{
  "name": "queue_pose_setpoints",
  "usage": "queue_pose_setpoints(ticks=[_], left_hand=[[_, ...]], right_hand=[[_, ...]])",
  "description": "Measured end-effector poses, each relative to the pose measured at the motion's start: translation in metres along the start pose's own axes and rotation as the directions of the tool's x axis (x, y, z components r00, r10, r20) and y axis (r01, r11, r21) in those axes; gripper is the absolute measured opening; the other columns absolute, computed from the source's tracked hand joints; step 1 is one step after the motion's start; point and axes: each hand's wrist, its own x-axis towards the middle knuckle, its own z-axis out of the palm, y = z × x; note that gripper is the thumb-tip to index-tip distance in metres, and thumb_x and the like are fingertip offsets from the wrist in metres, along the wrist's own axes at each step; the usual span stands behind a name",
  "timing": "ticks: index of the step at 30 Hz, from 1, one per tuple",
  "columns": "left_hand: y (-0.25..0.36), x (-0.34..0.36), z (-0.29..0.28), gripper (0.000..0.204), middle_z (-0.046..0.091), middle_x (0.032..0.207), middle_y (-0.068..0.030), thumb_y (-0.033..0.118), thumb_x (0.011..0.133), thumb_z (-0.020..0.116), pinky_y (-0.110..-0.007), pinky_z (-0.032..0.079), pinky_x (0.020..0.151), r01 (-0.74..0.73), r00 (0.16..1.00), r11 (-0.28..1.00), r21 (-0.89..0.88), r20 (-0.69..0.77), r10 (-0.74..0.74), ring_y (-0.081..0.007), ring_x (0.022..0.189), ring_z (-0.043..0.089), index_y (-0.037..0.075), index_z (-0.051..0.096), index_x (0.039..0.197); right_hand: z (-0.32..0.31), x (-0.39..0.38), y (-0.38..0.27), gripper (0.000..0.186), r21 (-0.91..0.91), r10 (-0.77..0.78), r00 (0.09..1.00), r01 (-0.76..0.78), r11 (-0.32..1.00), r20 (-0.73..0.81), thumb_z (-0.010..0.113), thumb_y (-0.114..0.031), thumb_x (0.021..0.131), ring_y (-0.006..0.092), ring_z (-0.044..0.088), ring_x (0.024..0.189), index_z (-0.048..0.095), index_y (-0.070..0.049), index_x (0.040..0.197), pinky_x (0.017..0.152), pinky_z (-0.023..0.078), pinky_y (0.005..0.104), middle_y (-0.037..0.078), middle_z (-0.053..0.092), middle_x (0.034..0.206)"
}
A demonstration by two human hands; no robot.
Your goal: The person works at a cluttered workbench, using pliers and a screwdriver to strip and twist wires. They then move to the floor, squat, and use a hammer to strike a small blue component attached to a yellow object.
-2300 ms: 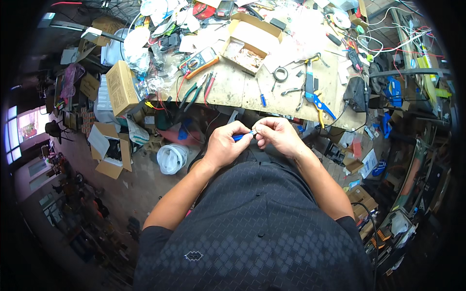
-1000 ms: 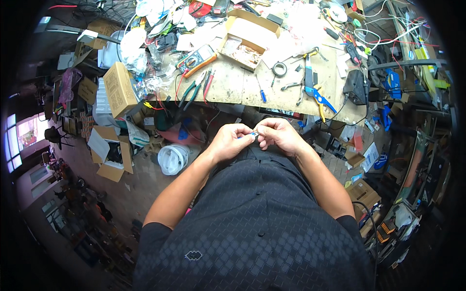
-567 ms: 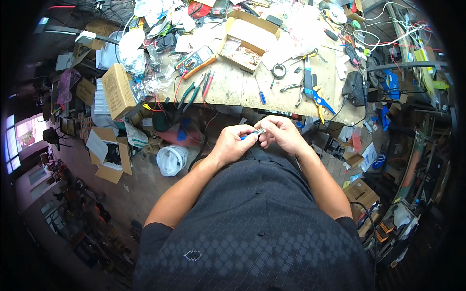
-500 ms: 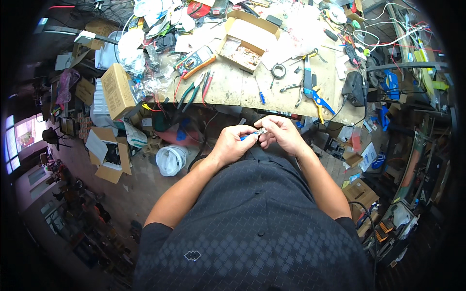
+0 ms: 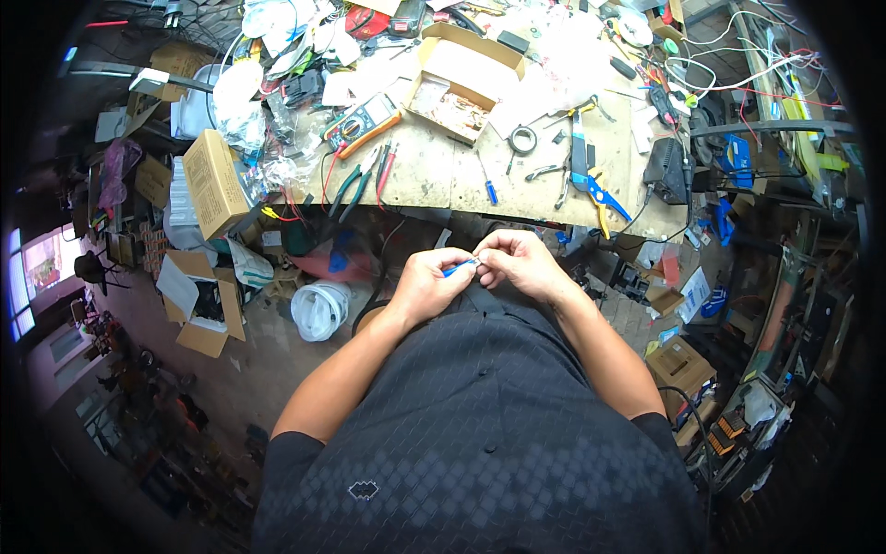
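My left hand [image 5: 430, 286] is closed in a pinch around a slim blue piece [image 5: 459, 268], held in front of my waist just short of the workbench edge. It may be a length of wire, but most of it is covered by my fingers. My right hand [image 5: 522, 266] meets it at the tip, thumb and forefinger pressed together. Whatever lies between those right fingertips is too small to make out. On the bench beyond lie a blue-handled screwdriver [image 5: 491, 191], a roll of black tape [image 5: 522, 139] and blue-and-yellow-handled pliers [image 5: 602, 198].
The workbench [image 5: 429, 180] carries an open carton of copper-coloured parts [image 5: 457, 109], a multimeter [image 5: 362, 124], green-handled pliers [image 5: 349, 189] and a black adapter [image 5: 666, 171]. Below at left stand a white bucket [image 5: 319, 312] and an open cardboard box [image 5: 201, 300]. Cables hang at right.
Both hands have shifted slightly left in the picture, and the right fingertips have closed in on the end of the blue piece. The whole view has also moved a little.
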Motion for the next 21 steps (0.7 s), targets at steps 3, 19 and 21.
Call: queue_pose_setpoints(ticks=[3,19,21], left_hand=[[-0.002,-0.001,-0.002,0.020,0.076,0.094,-0.0006,0.012,0.097,0.071,-0.023,0.052,0.075,0.042,0.999,0.998,-0.036,0.004,-0.042,-0.0039,0.084,0.062,-0.001,0.077,0.111],[-0.043,0.006,-0.026,0.015,0.066,0.081,0.0051,0.008,0.096,0.073,-0.020,0.042,0.061,0.135,0.972,0.979,-0.151,-0.172,-0.160,-0.0010,0.070,0.053,-0.002,0.077,0.107],[-0.048,0.003,-0.033,0.015,0.066,0.080,0.0055,0.009,0.097,0.073,-0.020,0.041,0.060,0.122,0.962,0.978,-0.168,-0.223,-0.158,-0.0007,0.070,0.053,-0.002,0.077,0.107]], right_hand=[[-0.001,0.005,0.005,0.019,-0.009,0.007,1.000,-0.007,1.000,0.018,0.065,-0.014,0.101,0.0131,0.071,0.078,0.071,0.001,0.111,0.074,0.062,0.0295,0.007,0.074,0.093],[-0.172,0.077,0.106,0.037,-0.465,-0.266,0.522,-0.298,0.834,-0.810,0.074,-0.036,0.090,0.0305,0.075,0.097,0.075,-0.002,0.104,0.089,0.057,0.0422,0.018,0.078,0.100],[-0.197,0.080,0.112,0.035,-0.507,-0.314,0.548,-0.244,0.827,-0.776,0.074,-0.034,0.090,0.0280,0.076,0.092,0.075,-0.002,0.103,0.086,0.058,0.0411,0.017,0.078,0.098]])
